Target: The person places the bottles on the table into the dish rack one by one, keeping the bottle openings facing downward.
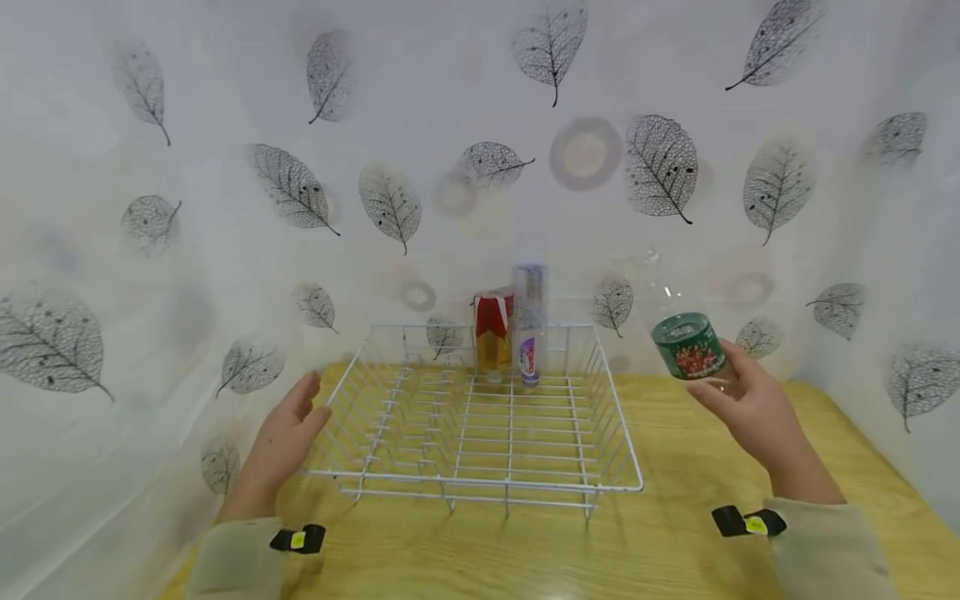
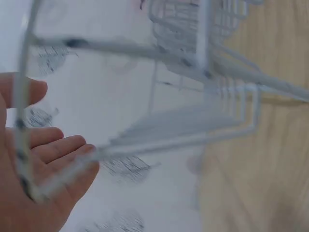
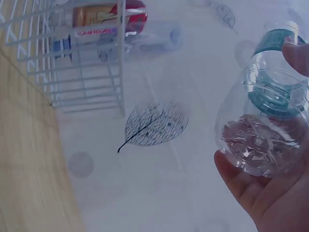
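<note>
My right hand (image 1: 757, 412) holds a clear plastic bottle (image 1: 688, 346) above the right side of the table. The bottle is tilted and has a green label with a red picture. In the right wrist view, thumb and fingers lie around the bottle (image 3: 263, 96), its underside facing that camera. My left hand (image 1: 283, 433) is beside the left side of a white wire dish rack (image 1: 517, 483). Its fingers are relaxed and grip nothing. The left wrist view shows this hand (image 2: 53, 179) behind the blurred rack wires; whether it touches them I cannot tell.
At the rack's back stand a red and gold package (image 1: 493, 337) and a clear bottle with a purple label (image 1: 529, 354). The rack sits on a wooden table (image 1: 450, 554). A white leaf-print sheet (image 1: 465, 75) encloses the back and sides.
</note>
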`<state>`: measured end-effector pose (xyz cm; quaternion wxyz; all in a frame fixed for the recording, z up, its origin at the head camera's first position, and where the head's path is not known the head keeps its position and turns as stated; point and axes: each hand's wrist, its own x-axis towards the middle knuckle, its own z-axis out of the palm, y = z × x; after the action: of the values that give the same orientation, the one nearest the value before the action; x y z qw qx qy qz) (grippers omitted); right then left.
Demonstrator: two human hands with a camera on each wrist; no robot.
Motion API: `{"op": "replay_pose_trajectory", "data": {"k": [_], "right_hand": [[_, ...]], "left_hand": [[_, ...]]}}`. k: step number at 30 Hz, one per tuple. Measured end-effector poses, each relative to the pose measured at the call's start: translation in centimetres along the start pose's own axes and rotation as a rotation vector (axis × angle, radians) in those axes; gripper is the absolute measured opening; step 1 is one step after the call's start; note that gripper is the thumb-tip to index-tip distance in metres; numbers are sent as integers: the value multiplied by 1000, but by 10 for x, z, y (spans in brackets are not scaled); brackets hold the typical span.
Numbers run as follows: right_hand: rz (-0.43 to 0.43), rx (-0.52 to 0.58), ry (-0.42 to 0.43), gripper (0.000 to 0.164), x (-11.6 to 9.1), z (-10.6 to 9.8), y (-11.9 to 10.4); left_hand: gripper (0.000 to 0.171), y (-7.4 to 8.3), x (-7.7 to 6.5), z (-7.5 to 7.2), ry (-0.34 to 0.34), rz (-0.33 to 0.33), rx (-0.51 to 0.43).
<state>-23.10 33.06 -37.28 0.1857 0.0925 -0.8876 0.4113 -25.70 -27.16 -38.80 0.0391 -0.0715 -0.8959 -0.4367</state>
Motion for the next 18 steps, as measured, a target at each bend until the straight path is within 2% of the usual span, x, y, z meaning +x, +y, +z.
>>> {"op": "replay_pose_trajectory", "data": {"k": [3, 6, 11, 18], "right_hand": [[-76, -48, -42, 73, -4, 2, -25], [-182, -97, -61, 73, -8, 8, -44], [-332, -183, -87, 75, -13, 23, -67], [-403, -338, -135, 77, -12, 39, -89]], "left_hand": [[80, 24, -7, 5, 50, 80, 94], [83, 48, -14, 17, 79, 183, 160], [92, 86, -26, 38, 85, 366, 243], [98, 123, -33, 63, 99, 606, 365]]}}
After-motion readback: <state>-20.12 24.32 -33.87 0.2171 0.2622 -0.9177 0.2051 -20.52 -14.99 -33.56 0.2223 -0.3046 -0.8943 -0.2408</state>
